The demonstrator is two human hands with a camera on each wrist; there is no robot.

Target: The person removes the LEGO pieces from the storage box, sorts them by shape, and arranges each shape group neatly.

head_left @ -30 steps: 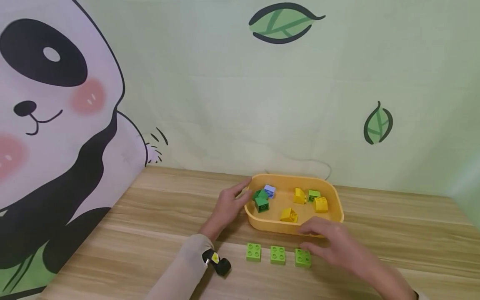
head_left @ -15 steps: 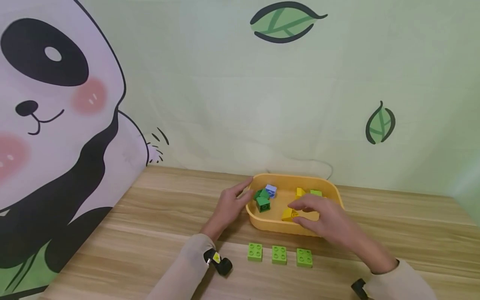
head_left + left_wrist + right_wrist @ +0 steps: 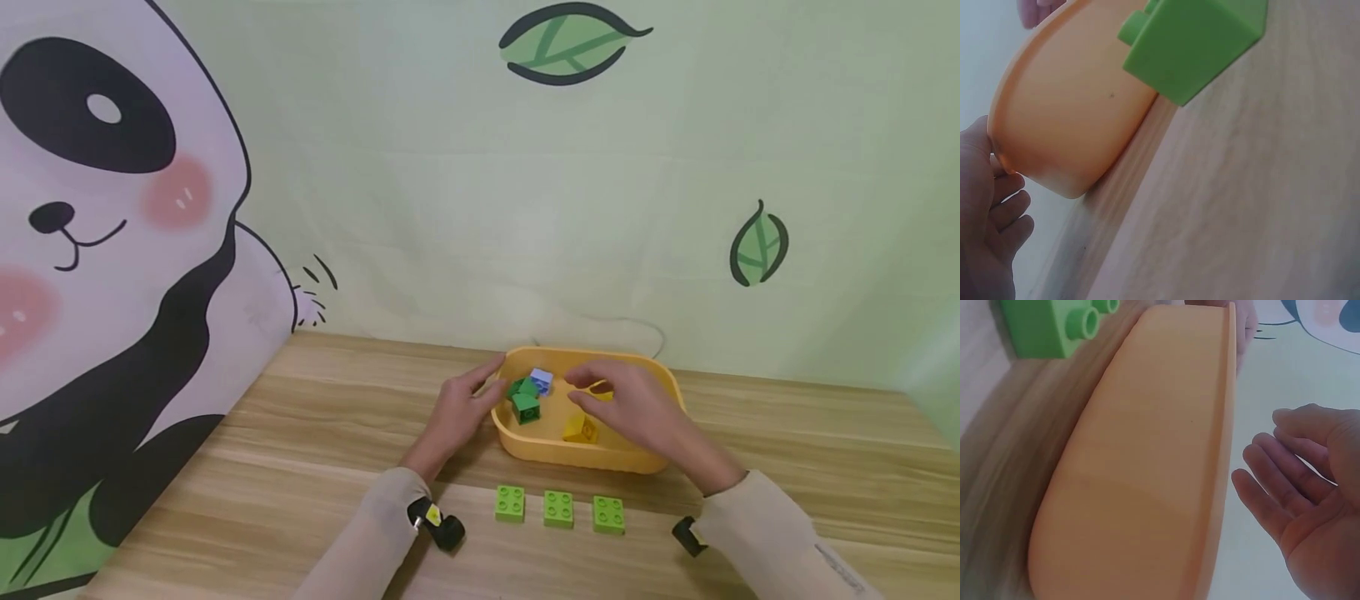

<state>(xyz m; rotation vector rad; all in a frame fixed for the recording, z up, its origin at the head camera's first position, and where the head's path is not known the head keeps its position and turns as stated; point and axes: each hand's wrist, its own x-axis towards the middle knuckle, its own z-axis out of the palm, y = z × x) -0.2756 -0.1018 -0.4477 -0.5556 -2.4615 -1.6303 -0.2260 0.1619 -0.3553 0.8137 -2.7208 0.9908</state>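
A yellow-orange plastic bin [image 3: 585, 454] stands on the table. My left hand [image 3: 457, 417] grips its left end, thumb and forefinger at the rim; in the left wrist view the other fingers [image 3: 1013, 212] curl below it. Over the bin's right half hovers my right hand [image 3: 637, 404], fingers bent and spread with nothing between them, as the right wrist view confirms. Inside lie dark green bricks [image 3: 527, 407], a lilac brick [image 3: 541, 381] and a yellow sloped brick [image 3: 581, 429]. Another yellow brick [image 3: 602, 390] shows partly behind the right hand, which hides the bin's right side.
In front of the bin, three light green bricks stand in a row: a left one [image 3: 510, 504], a middle one [image 3: 558, 509] and a right one [image 3: 608, 515]. Behind the wooden table [image 3: 337, 400] hangs a pale green backdrop [image 3: 450, 208] with a panda print.
My right hand has moved from beside the rightmost light green brick up over the bin's front rim and further in over the bricks. The left hand has stayed at the rim.
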